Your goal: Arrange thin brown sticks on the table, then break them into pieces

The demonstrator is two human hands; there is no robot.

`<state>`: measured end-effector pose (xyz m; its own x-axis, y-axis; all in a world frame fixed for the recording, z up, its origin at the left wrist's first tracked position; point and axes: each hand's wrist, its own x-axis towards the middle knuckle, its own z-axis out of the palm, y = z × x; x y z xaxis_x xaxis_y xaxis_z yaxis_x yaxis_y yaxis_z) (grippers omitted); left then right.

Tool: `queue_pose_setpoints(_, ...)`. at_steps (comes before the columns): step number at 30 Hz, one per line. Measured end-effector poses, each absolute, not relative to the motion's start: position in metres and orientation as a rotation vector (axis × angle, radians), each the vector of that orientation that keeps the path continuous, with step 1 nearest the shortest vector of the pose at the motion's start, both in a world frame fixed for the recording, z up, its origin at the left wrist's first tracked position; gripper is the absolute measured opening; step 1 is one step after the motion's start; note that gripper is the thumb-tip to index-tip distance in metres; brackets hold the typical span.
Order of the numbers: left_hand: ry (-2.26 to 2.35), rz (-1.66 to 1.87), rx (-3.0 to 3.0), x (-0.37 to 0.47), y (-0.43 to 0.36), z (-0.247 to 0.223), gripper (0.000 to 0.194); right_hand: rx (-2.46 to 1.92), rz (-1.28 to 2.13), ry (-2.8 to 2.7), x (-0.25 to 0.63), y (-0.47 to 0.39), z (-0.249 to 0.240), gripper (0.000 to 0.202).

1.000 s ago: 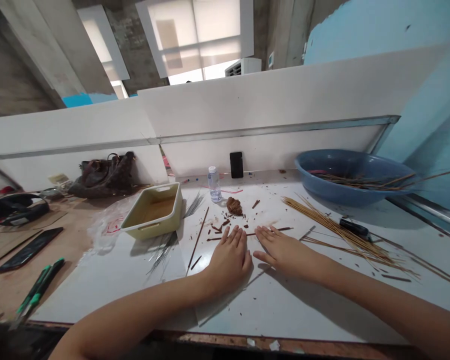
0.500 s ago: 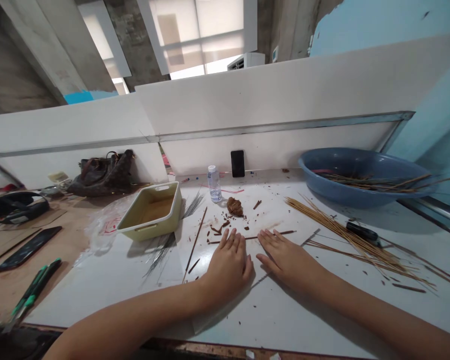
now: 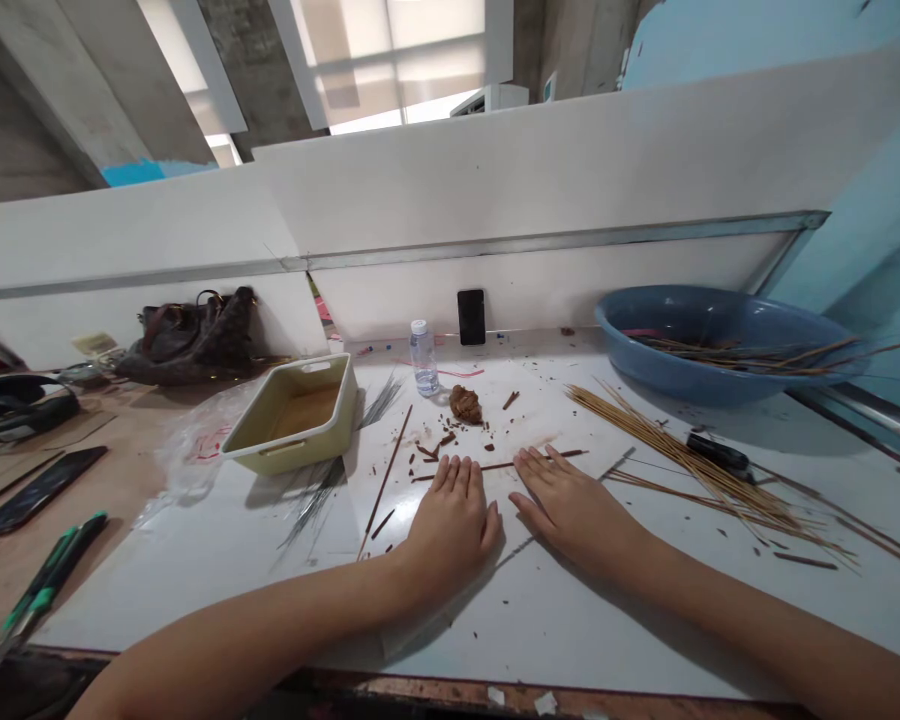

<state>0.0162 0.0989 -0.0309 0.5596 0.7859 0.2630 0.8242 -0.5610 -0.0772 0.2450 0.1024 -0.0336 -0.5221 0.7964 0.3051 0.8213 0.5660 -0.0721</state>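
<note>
My left hand (image 3: 452, 520) lies palm down on the white tabletop, its fingers stretched over a thin brown stick (image 3: 497, 465). Flat on the same stick, to the right, rests my right hand (image 3: 566, 497), thumb apart from the fingers. Between the two hands the middle of the stick shows, and both ends stick out past them. Just beyond is a brown lump (image 3: 466, 405) with crumbs and small broken pieces around it. Left of my left hand lies another thin brown stick (image 3: 386, 480).
A green-yellow tub (image 3: 292, 455) stands left, a clear bottle (image 3: 424, 362) and an upright phone (image 3: 471, 317) at the back. Right are a bundle of tan sticks (image 3: 682, 455), a black-handled tool (image 3: 720, 457) and a blue basin (image 3: 705, 385). Green-handled tools (image 3: 52, 575) lie far left.
The camera view has shifted slightly, so the scene sits a little higher and the left side further left. Both hands remain flat on the stick with hardly any movement.
</note>
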Motion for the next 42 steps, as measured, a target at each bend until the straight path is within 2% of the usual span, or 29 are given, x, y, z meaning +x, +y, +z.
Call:
queue_pose_setpoints(4, -1.405, -0.293, -2.603, 0.015, 0.105, -0.028, 0.069, -1.277, -0.054, -2.502, 0.253, 0.116, -0.036, 0.063)
queue_pose_setpoints(11, -1.326, -0.380, -2.604, 0.015, 0.099, -0.027, 0.057, -1.282, -0.153, -2.502, 0.246, 0.102, -0.027, 0.058)
queue_pose_setpoints(15, -1.342, -0.349, -2.586, 0.016, 0.098, -0.027, 0.058, -1.281, -0.166, -2.482, 0.245, 0.103, -0.028, 0.056)
queue_pose_setpoints(22, -1.426, -0.274, -2.567, 0.018, 0.101, -0.028, 0.066, -1.343, -0.125, -2.512, 0.248, 0.107, -0.036, 0.069)
queue_pose_setpoints(28, -1.391, -0.291, -2.539, 0.017, 0.098, -0.034, 0.066, -1.376, -0.158, -2.465, 0.244, 0.101, -0.038, 0.064)
queue_pose_setpoints(35, -1.435, -0.288, -2.522, 0.016, 0.102, -0.034, 0.072, -1.372, -0.138, -2.518, 0.248, 0.106, -0.039, 0.077)
queue_pose_setpoints(42, -1.406, -0.174, -2.451, 0.019, 0.096, -0.030, 0.070, -1.364, -0.204, -2.550, 0.244, 0.102, -0.032, 0.067)
